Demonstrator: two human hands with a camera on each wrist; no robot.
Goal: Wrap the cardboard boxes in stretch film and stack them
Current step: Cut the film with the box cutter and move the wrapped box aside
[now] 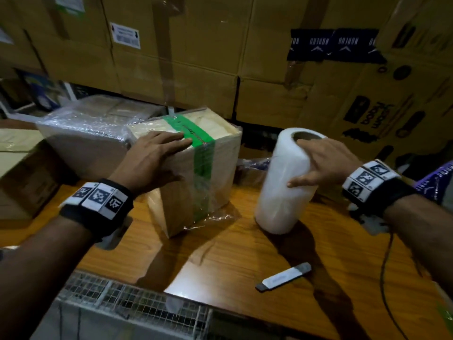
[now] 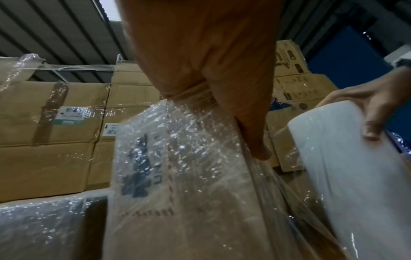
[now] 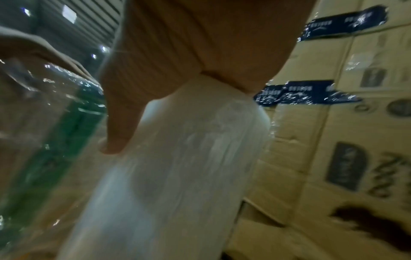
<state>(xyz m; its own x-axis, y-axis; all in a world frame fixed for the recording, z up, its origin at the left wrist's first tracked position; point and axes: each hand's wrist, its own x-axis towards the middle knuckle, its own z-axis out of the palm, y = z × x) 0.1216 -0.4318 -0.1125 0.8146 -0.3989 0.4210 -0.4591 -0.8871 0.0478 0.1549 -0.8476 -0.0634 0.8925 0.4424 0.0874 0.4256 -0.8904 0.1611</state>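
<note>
- Cardboard box (image 1: 196, 173) with green tape band (image 1: 202, 153), standing on end at centre frame, already skinned in stretch film (image 1: 215, 214) that trails loose at the lower right corner.
- Left hand (image 1: 157, 158) laid flat on the box's top near edge, fingers straight and together, thumb down the near face; pressing, not gripping.
- Film roll (image 1: 284, 182) upright just right of the box, apart from it, leaning slightly toward the top of frame.
- Right hand (image 1: 326, 160) draped over the roll's upper right side, fingers spread straight across the rim, thumb pressed on the near face; steadying more than clamped.
- Step in hand, by judgement: either another pass or parting the film from the roll.
- To do well: keep the left palm's weight on the box so it cannot tip or spin; hold the film taut while drawing the roll round; smooth the loose tail flat against a face before letting go.
- Risk, by judgement: slack film bunching at the bottom corner, or the tall box rocking on its narrow end.
- Utility knife (image 1: 284, 277) lying lower right of centre on the wooden table (image 1: 245, 253), within reach for the cut.
- Wrapped box (image 1: 83, 133) at left, touching the one in hand.
- Wire mesh (image 1: 122, 298) along the table's near edge at lower left; dark cable (image 1: 384, 273) trailing at lower right.
- Wall of large cartons (image 1: 196, 57) filling the top of frame, some with dark blue tape (image 1: 333, 45); dim warehouse lighting, corrugated ceiling in the left wrist view.
</note>
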